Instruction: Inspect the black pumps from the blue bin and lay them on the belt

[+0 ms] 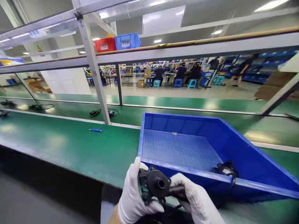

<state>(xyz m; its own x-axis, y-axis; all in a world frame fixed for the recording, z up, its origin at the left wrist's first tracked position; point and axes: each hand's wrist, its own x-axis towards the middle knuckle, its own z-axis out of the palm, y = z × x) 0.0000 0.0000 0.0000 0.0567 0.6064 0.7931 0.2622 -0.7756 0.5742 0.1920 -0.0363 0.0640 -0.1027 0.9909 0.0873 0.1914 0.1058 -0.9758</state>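
Observation:
A black round part (157, 184) with a short central tube is held up in front of the blue bin's near wall. My left hand (134, 194), in a white glove, is wrapped round its left side. My right hand (195, 197), also gloved in white, is closed round the black cylindrical piece (177, 192) that joins the part's right side. Below the hands, dark material is partly hidden. The large blue bin (177, 166) sits on the green bench, with a black part (226, 169) inside its near right corner and a cable over the rim.
A blue cutter (95, 130) lies on the green bench (70, 140). Behind it stands a grey metal post (94, 68). Black cabled devices (95, 113) lie farther back. Seated people (159, 74) are in the distance.

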